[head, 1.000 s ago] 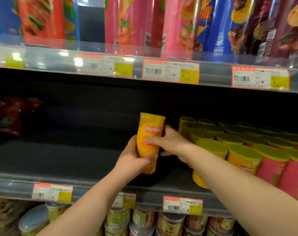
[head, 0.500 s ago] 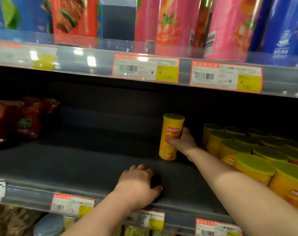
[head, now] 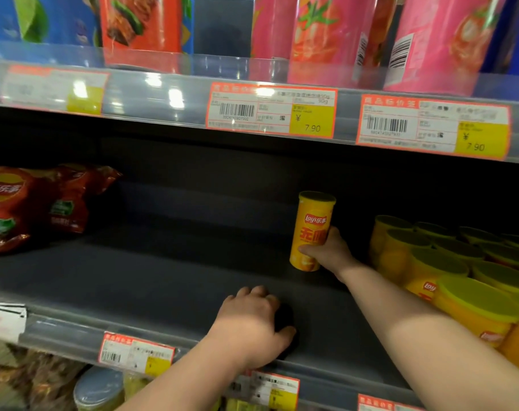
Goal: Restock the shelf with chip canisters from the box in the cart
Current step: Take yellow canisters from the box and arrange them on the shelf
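A yellow Lay's chip canister (head: 313, 229) stands upright deep on the dark middle shelf (head: 151, 280). My right hand (head: 331, 253) grips its lower half from the right, thumb across the front. Just right of it stand several rows of yellow and pink canisters with green lids (head: 448, 271). My left hand (head: 252, 324) rests on the shelf near its front edge, fingers loosely curled, with only a dark shadow beneath it. The box and cart are out of view.
Red chip bags (head: 30, 206) lie at the shelf's far left, with bare shelf between them and the canister. Tall pink, red and blue canisters (head: 326, 37) fill the upper shelf above price tags (head: 271, 109). Lidded jars (head: 99, 390) sit on the shelf below.
My left hand has let go of the canister and dropped onto the shelf front. My right hand has carried the canister back and set it upright beside the rows.
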Tool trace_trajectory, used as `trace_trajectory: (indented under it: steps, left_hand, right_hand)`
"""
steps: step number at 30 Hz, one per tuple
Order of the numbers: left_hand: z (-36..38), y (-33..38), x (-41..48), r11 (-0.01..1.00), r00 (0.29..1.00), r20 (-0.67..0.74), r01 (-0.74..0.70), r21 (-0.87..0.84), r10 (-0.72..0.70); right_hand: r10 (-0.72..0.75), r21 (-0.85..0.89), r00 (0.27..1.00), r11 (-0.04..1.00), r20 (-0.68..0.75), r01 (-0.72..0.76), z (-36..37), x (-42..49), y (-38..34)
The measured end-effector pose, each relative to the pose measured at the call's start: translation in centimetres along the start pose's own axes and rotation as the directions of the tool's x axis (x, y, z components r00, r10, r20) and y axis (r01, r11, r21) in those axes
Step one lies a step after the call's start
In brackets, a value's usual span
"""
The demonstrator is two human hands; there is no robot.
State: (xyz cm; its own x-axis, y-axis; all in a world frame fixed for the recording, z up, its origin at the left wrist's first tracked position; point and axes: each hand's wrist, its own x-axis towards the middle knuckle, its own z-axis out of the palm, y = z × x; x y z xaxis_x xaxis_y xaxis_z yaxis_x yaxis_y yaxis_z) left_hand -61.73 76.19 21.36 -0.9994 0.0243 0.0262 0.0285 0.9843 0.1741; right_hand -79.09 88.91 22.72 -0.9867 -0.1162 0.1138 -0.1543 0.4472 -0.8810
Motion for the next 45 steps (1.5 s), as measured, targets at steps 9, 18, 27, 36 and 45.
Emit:
trace_trajectory:
  steps: [9, 18, 27, 36, 45]
  left_hand:
    - [0.1, -0.1, -0.1, 1.0, 1.0, -0.018, 0.014, -0.002, -0.014]
    - [0.2, 0.0, -0.1, 1.0, 1.0, -0.016, 0.021, -0.011, -0.021]
    - [0.3, -0.1, -0.2, 1.0, 1.0, -0.023, 0.017, -0.022, -0.017]
    - [0.2, -0.1, 0.0, 1.0, 1.0, -0.019, 0.016, -0.003, -0.016]
    - [0.3, -0.1, 0.0, 1.0, 0.999, -0.024, 0.024, -0.021, -0.024]
  right_hand:
    - [-0.008, -0.001, 1.0, 1.0, -0.013, 0.008, 0.5, 0.6, 0.4]
    - [-0.012, -0.061, 0.999, 0.998, -0.038, 0.009, 0.6, 0.5, 0.4]
    - [0.017, -0.07, 0.999, 0.997, -0.05, -0.021, 0.9, 0.7, 0.3]
    - [0.061, -0.125, 0.995, 0.99, -0.078, -0.07, 1.3, 0.7, 0.6]
    - [0.119, -0.338, 0.993, 0.934, -0.006, -0.114, 0.6, -0.8, 0.4]
